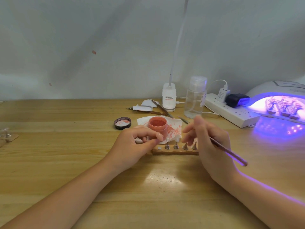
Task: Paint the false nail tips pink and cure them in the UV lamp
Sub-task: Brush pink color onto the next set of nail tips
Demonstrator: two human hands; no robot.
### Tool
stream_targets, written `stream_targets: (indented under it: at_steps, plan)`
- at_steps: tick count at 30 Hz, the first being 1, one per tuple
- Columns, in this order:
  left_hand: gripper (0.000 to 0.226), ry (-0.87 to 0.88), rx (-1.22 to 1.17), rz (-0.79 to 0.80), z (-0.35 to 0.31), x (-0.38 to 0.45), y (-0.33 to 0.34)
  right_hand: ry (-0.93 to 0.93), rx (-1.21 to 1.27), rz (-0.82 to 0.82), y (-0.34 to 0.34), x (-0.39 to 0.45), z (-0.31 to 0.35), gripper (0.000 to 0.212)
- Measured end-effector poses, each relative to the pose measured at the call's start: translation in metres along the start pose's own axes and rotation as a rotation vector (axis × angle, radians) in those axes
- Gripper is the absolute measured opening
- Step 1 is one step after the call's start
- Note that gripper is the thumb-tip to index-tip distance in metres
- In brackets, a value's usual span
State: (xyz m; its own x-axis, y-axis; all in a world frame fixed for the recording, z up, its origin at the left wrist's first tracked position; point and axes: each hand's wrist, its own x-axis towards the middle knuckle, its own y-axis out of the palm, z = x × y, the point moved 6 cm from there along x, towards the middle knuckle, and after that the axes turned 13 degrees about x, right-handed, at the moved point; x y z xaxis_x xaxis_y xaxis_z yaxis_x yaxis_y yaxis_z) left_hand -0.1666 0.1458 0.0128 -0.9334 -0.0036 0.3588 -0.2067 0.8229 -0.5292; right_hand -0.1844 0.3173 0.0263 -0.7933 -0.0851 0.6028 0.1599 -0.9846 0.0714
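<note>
From the head view you were mid-painting, by my reading: your left hand (140,142) pinched one tip off the left end of the stand (175,152), while your right hand (209,139) gripped the brush (229,153). Next, I'd judge, load the brush from the jar (158,125). The remaining tips (176,140) looked clear, unpainted. Another set sat inside the lit lamp (280,103).

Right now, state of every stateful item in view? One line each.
Round pink paint jar: open, lid off.
Black jar lid: on the table, inside facing up.
White dome UV lamp: on, glowing violet, stands inside.
Wooden nail-tip holder: four stands seated, leftmost spot empty.
Clear pump bottle: capped, upright.
Left hand: pinching something small.
Right hand: holding thin brush.
</note>
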Motion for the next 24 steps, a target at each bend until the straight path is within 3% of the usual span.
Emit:
stream_targets:
  at_steps: [3, 7, 11, 24]
  plan:
    - [0.030, -0.012, -0.023, 0.010, 0.001, 0.000, 0.003, -0.070, -0.259, 0.088, 0.004, 0.003, -0.001, 0.012]
    - [0.031, -0.042, -0.007, 0.036, 0.004, 0.000, 0.006, -0.113, -0.453, 0.217, 0.015, 0.003, -0.004, 0.018]
    - [0.027, -0.030, 0.030, 0.038, 0.002, -0.001, 0.007, -0.123, -0.482, 0.307, 0.021, 0.002, -0.006, 0.019]
    - [0.027, 0.038, 0.159, 0.001, -0.001, -0.002, 0.007, -0.174, -0.463, 0.339, 0.022, 0.002, -0.008, 0.018]
